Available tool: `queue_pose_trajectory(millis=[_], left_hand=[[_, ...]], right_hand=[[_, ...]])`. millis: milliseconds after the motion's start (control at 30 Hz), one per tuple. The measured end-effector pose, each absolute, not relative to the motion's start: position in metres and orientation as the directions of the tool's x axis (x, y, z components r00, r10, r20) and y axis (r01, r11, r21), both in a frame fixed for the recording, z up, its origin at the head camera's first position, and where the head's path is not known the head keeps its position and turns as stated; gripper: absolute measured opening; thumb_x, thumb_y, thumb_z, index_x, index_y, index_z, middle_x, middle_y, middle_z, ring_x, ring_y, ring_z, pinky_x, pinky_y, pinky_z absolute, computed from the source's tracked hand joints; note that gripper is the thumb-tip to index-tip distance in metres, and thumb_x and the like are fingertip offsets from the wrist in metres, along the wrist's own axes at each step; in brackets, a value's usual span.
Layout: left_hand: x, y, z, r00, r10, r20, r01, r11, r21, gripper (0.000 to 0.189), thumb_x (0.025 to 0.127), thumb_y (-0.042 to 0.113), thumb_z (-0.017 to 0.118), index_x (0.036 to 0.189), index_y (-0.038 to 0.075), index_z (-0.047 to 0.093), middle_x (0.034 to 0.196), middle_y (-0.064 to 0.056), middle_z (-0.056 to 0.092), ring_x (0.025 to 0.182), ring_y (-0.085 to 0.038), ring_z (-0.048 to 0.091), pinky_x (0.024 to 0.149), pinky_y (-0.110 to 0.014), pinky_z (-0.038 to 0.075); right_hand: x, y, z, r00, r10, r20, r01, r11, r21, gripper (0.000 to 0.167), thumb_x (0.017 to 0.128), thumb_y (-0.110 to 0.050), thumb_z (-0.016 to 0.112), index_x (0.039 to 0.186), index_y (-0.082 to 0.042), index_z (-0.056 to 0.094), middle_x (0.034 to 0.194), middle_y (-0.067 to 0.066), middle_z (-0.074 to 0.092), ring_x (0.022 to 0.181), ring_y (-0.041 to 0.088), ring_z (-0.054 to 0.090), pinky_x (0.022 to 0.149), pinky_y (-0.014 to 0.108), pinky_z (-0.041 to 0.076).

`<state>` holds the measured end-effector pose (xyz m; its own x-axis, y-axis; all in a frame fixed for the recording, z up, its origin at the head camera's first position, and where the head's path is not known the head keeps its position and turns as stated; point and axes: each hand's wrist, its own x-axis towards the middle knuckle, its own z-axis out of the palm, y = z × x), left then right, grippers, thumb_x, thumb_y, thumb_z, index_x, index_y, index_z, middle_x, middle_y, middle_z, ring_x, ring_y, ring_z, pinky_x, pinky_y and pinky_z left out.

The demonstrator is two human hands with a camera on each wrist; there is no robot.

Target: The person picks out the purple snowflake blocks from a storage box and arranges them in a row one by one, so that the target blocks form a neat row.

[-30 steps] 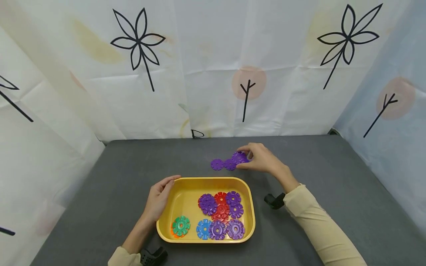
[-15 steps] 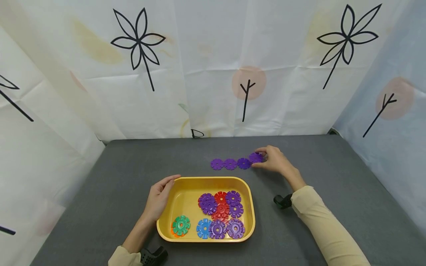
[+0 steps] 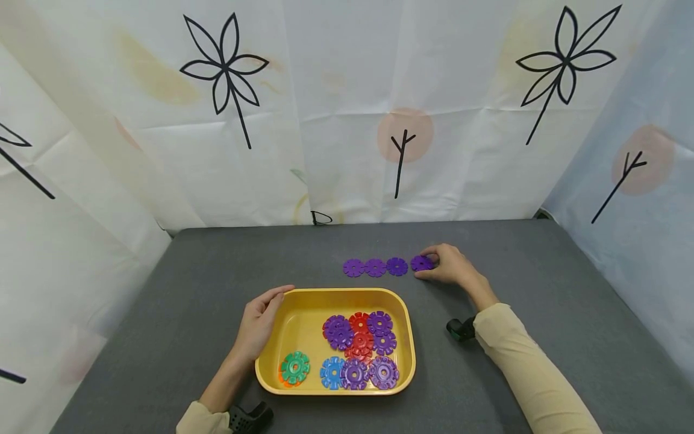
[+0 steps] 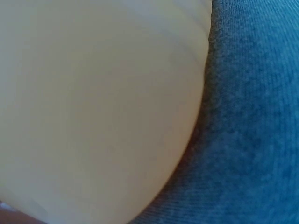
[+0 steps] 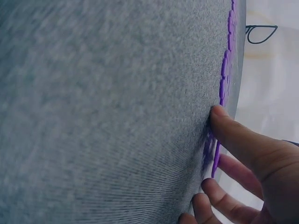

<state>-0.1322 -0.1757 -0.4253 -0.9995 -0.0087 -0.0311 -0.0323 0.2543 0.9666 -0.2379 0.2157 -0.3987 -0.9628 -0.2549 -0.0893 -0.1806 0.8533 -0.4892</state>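
In the head view, my right hand (image 3: 449, 265) pinches a purple flower-shaped disc (image 3: 421, 263) by its edges, low over the grey table. This disc tilts slightly in the right wrist view, between thumb and fingers, with a shadow beside it. To its left lie three more purple discs (image 3: 375, 267) in a row on the table. My left hand (image 3: 257, 325) holds the left far corner of a yellow tray (image 3: 293, 313), thumb at the rim. The left wrist view shows only a sleeve (image 4: 93, 112) and the cloth, so that hand's fingers are hidden there.
Inside the tray lie red discs (image 3: 360, 343), several purple discs (image 3: 382, 374), a blue disc (image 3: 331, 374) and a green disc (image 3: 294, 367) over an orange one. A white printed curtain (image 3: 347, 169) stands behind the grey table (image 3: 228, 259).
My right hand has moved right, leaving a third purple disc in the row, and lowered another disc towards the table at the row's right end. The left hand and tray stay nearly still.
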Motion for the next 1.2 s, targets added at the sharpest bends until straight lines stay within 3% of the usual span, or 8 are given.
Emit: queue_pose_trajectory(millis=[400,667,900,1200], left_hand=[[-0.132,-0.176,-0.423,-0.999,-0.01,-0.035,-0.037,0.247,0.968,0.036,0.111,0.022,0.044,0.136,0.005,0.063,0.133,-0.019,0.065,0.108,-0.027,0.069,0.086,-0.021,0.059],[-0.133,-0.176,-0.425,-0.999,-0.012,-0.04,-0.042,0.259,0.965,0.037,0.111,0.023,0.044,0.137,0.005,0.063,0.136,-0.018,0.065,0.111,-0.026,0.068,0.088,-0.02,0.058],[-0.133,-0.176,-0.425,-0.999,-0.008,-0.041,-0.041,0.254,0.966,0.036,0.111,0.023,0.044,0.137,0.005,0.063,0.135,-0.018,0.065,0.109,-0.026,0.069,0.086,-0.02,0.058],[-0.132,-0.176,-0.425,-0.999,0.0,-0.037,-0.036,0.243,0.969,0.036,0.111,0.023,0.044,0.136,0.005,0.063,0.133,-0.019,0.066,0.107,-0.026,0.07,0.085,-0.022,0.059]], right_hand=[[-0.239,0.212,-0.398,-0.966,-0.229,-0.121,-0.139,0.852,-0.505,0.057,0.089,-0.026,0.08,0.133,0.005,0.063,0.125,0.033,0.064,0.116,0.046,0.061,0.097,0.058,0.052],[-0.239,0.207,-0.401,-0.973,-0.216,-0.077,-0.147,0.847,-0.512,0.053,0.088,-0.026,0.081,0.128,0.005,0.067,0.105,0.022,0.067,0.093,0.03,0.057,0.086,0.049,0.051],[-0.238,0.205,-0.4,-0.974,-0.207,-0.094,-0.131,0.848,-0.513,0.053,0.088,-0.026,0.082,0.129,0.004,0.067,0.116,0.027,0.067,0.109,0.039,0.062,0.094,0.056,0.052],[-0.237,0.204,-0.4,-0.97,-0.224,-0.096,-0.14,0.835,-0.532,0.053,0.087,-0.023,0.082,0.128,0.006,0.067,0.115,0.027,0.066,0.104,0.037,0.061,0.09,0.053,0.053]])
